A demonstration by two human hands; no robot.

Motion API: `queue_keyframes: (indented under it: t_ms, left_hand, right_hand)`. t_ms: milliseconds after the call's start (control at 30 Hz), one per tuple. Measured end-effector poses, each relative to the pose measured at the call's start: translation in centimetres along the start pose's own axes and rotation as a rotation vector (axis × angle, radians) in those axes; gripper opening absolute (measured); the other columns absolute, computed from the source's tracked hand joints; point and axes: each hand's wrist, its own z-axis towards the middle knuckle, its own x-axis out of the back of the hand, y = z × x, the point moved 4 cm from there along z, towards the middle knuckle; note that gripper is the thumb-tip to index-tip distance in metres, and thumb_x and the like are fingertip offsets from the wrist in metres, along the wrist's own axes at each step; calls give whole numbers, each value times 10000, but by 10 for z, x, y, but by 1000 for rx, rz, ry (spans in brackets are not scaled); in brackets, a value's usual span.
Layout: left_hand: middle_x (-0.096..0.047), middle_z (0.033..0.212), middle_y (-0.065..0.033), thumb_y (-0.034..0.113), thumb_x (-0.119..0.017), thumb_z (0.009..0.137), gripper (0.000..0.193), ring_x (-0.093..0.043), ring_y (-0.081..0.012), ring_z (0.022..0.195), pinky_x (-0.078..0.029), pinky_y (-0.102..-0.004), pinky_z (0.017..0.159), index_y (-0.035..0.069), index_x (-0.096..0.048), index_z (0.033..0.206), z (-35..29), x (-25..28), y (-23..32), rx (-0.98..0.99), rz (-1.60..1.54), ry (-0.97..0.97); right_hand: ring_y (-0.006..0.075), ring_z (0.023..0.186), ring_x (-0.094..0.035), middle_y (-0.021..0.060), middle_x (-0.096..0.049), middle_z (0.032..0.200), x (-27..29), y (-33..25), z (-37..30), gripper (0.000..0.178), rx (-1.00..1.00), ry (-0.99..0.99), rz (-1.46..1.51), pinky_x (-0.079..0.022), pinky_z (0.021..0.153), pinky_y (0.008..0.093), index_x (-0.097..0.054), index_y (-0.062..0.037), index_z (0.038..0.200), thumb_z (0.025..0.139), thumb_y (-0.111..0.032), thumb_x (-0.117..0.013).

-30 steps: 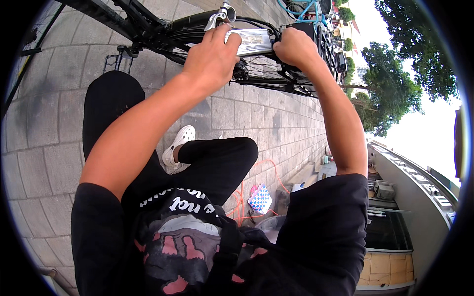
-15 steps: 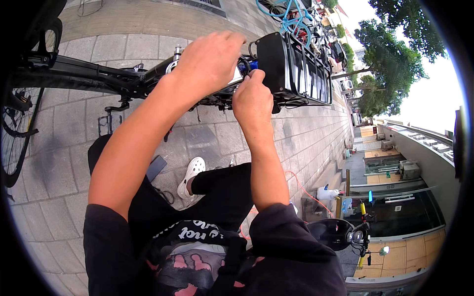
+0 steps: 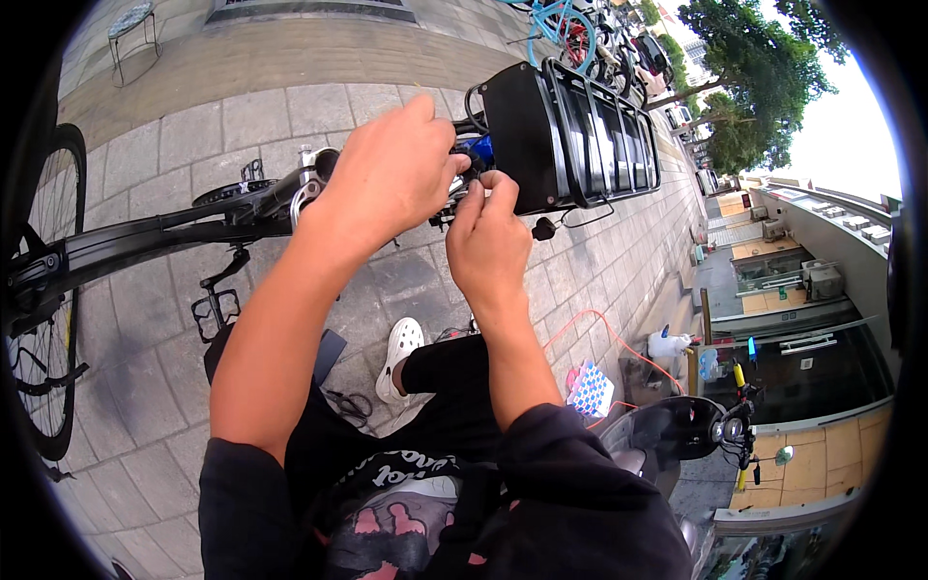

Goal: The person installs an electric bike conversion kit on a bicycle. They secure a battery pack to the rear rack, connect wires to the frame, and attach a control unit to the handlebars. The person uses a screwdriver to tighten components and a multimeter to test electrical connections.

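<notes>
My left hand (image 3: 398,166) is closed, its thumb and fingertips pinching at a small black cable-like piece (image 3: 475,162). From below, my right hand (image 3: 491,237) meets it, thumb and forefinger pressed together on the same piece. Just behind the fingertips shows a blue part (image 3: 480,147). All this is beside a black box (image 3: 522,135) in a black metal rack on the bicycle. The black bicycle frame (image 3: 145,232) runs off to the left, and a silver clamp (image 3: 307,188) sits on it near my left wrist. My hands hide much of the area between the clamp and the box.
A pedal (image 3: 215,311) sticks out below the frame, and a wheel (image 3: 60,290) stands at far left. Near my white shoe (image 3: 401,358) lie a dark flat object (image 3: 329,354) and a black cable (image 3: 350,408). An orange cord (image 3: 619,338) crosses the paving; a black scooter (image 3: 677,425) stands at right.
My left hand, raised and blurred before, has come down so its fingertips meet the right hand's. The view has shifted, showing more of the clamp and the patterned box at right.
</notes>
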Motion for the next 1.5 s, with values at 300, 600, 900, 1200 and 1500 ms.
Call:
queue_keyframes:
  t_ms: [300,600,900,1200,1500]
  left_hand:
    - [-664,993,-109,284,-721,985,223,-652,-329,1022,-535,-446,874,81,-802,1031,0,-14,-12,-43,-167,205]
    - [-722,1005,-126,337,-668,903,328,-693,-342,1004,-550,-466,857,42,-807,942,17,-26,-14,322,-304,123]
    - [-714,1109,-154,357,-655,954,360,-718,-369,1066,-559,-480,924,33,-802,1004,32,-30,-26,412,-271,75]
    - [-702,1127,-151,349,-654,1007,353,-713,-351,1047,-548,-457,933,25,-783,1061,34,-32,-27,331,-367,95]
    - [-773,1064,-226,323,-610,993,357,-716,-419,1082,-554,-503,958,0,-743,1064,40,-31,-33,326,-441,-8]
  right_hand:
    - [358,581,-719,105,-702,647,2,-3,2,194,50,46,-139,-533,531,479,-602,-53,1212,1074,-186,-632]
    - [391,599,-733,176,-757,737,6,-6,3,307,12,-48,-123,-555,545,515,-606,-44,1324,1051,-185,-623]
    - [426,620,-733,209,-770,797,6,-15,5,459,11,-167,-285,-564,569,543,-536,-14,1455,1036,-192,-599]
    - [434,621,-723,205,-737,717,8,-15,6,472,16,-204,-301,-558,609,563,-541,4,1451,1040,-220,-605]
    - [456,700,-742,244,-759,809,4,-10,9,520,-31,-244,-239,-573,676,577,-491,37,1473,1045,-239,-592]
